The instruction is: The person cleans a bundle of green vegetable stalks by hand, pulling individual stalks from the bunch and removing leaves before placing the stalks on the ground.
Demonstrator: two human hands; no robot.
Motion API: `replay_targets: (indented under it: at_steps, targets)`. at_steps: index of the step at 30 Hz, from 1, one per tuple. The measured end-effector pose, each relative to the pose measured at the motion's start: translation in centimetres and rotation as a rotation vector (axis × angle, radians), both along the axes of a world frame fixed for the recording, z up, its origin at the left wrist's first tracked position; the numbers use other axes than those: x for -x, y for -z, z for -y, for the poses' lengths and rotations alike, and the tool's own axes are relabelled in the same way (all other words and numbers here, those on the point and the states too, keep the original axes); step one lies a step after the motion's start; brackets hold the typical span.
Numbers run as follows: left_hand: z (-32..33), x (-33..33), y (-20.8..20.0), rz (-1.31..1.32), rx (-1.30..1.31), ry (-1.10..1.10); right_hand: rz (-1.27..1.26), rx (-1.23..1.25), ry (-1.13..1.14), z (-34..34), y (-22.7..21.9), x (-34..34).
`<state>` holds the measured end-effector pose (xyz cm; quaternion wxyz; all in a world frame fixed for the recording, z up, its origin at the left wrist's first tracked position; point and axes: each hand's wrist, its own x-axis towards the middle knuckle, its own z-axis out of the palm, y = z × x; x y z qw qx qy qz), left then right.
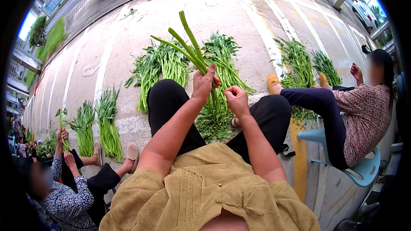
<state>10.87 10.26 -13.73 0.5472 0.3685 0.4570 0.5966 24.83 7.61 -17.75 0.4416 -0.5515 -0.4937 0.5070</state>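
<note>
My left hand (203,84) is closed around a small bunch of water spinach (190,53), held above the ground between my knees. Its thick bare green stems point up and away from me, and the lower part hangs below the hand. Close by on the right, my right hand (236,101) has its fingers pinched together; whatever is in them, if anything, is too hidden to make out. Beneath both hands lies a heap of plucked leaves and short bits (214,127). Just beyond my knees are two leafy piles of water spinach, a left pile (165,66) and a right pile (222,57).
To the left, a seated person (66,194) holds up greens beside two more bundles (109,124). At the right, another person (364,107) sits on a light blue plastic stool (364,173), near further greens (297,62). White-lined pavement (141,21) reaches to a wire fence.
</note>
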Motion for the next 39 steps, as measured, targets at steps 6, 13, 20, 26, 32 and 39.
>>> replay_targets:
  at_steps: [6, 13, 20, 26, 32, 39]
  targets:
    - [0.0, 0.3, -1.0, 0.169, 0.071, -0.089, -0.321, 0.286, 0.204, -0.9, 0.8, -1.4]
    - [-0.8, 3.3, -1.1, 0.313, 0.198, -0.156, -0.161, -0.084, 0.145, -0.4, 1.5, -1.9]
    - [-0.1, 2.8, -0.9, 0.292, 0.222, -0.121, 0.117, -0.351, -0.055, 1.0, 0.2, -0.1]
    - [0.2, 1.9, -0.4, 0.265, 0.227, -0.074, 0.220, -0.457, -0.082, 1.8, -1.5, 0.9]
    - [0.5, 0.8, -0.6, 0.267, 0.199, -0.037, 0.226, -0.422, -0.121, 1.8, -1.3, 0.4]
    - [0.5, 0.3, -0.5, 0.219, 0.211, -0.011, 0.220, -0.432, -0.130, 1.6, -0.7, 0.3]
